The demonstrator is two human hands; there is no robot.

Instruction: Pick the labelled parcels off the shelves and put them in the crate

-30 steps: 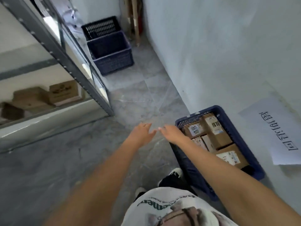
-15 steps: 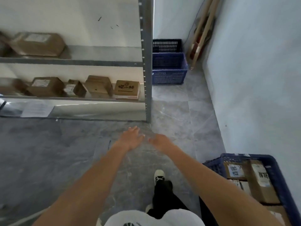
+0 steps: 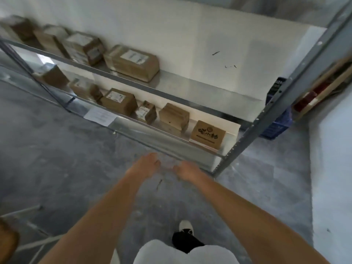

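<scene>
Grey tiled floor fronts the metal shelving (image 3: 190, 103); labelled parcels (image 3: 133, 61) sit label-up on it for reading. Below it, left hand (image 3: 144, 165) and right hand (image 3: 185, 171) hang loosely curled, empty.

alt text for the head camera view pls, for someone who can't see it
Two bare arms reach forward, left hand and right hand empty with loosely curled fingers, toward a metal shelf rack holding cardboard parcels on two levels. A blue crate sits behind the rack's upright on the grey floor.
</scene>
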